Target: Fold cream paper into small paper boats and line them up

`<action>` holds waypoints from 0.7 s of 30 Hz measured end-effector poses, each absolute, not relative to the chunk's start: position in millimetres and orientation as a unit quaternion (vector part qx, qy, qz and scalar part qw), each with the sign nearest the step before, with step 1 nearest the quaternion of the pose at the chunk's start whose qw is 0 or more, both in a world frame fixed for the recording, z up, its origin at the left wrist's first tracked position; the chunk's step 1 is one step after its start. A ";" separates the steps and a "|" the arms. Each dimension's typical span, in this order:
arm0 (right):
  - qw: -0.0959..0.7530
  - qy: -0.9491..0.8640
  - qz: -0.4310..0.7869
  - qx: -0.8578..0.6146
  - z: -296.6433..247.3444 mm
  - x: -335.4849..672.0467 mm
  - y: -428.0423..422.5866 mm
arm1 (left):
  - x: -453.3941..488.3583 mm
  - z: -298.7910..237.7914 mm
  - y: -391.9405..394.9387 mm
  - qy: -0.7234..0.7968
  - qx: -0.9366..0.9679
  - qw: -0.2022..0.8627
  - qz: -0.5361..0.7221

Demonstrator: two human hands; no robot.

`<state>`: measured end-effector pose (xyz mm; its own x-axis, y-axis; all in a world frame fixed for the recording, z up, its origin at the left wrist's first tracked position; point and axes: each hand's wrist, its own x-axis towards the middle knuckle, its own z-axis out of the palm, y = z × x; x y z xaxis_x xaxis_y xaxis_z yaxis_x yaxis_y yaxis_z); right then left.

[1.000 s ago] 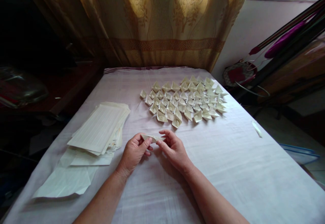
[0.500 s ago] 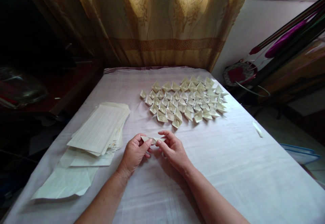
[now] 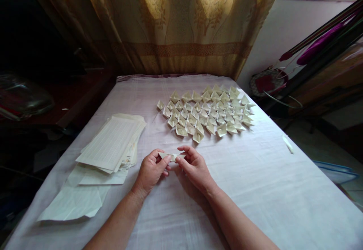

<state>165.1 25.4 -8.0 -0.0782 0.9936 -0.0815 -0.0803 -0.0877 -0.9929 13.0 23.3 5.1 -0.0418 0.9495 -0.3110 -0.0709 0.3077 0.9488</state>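
Note:
Between my two hands is a small folded paper boat (image 3: 173, 158), pale cream, with a pointed tip at each end. My left hand (image 3: 153, 168) pinches its left half between thumb and fingers. On the other side my right hand (image 3: 195, 167) grips the right half, thumb in front and fingers behind. Both thumbs press close to the boat's middle, and the fingers hide part of it. Beyond my hands many finished-looking paper boats (image 3: 198, 133) stand close together in uneven rows. Left of my left hand lies a stack of lined paper sheets (image 3: 110, 142).
A white cloth (image 3: 255, 189) covers the table. Loose pale sheets (image 3: 73, 202) stick out under the stack at the near left. A small white strip (image 3: 288, 144) lies by the right edge. A patterned gold curtain (image 3: 181, 27) hangs behind the table.
Both hands keep hold of the paper boat in almost the same place. The boat's front face shows slightly more; nothing else visibly moves apart from a tiny shift of the view.

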 end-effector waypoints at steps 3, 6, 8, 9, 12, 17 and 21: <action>0.496 -0.472 0.552 -0.475 -9.7 163.5 25.1 | 14.0 5.0 22.8 0.573 0.379 0.570 0.451; 0.495 -0.472 0.555 -0.473 -9.6 163.3 24.7 | 15.4 5.6 22.7 0.576 0.371 0.566 0.459; 0.473 -0.480 0.568 -0.472 -8.4 164.1 24.7 | 16.4 6.3 22.8 0.579 0.365 0.563 0.464; 0.464 -0.486 0.570 -0.473 -7.8 164.5 24.7 | 16.9 6.6 22.9 0.580 0.363 0.561 0.465; 0.466 -0.506 0.540 -0.485 -7.5 164.9 24.7 | 17.4 6.4 22.5 0.583 0.366 0.561 0.459; 0.488 -0.508 0.514 -0.490 -10.2 164.0 24.0 | 15.7 4.8 21.7 0.569 0.384 0.579 0.439; 0.492 -0.503 0.508 -0.497 -11.5 164.0 23.9 | 15.0 7.3 22.0 0.568 0.390 0.576 0.441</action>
<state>164.0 23.9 -11.5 -0.0223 0.9997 -0.0106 0.0000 -0.0106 -0.9999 15.0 22.0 7.3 -0.0334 0.9499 -0.3106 -0.0646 0.3081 0.9492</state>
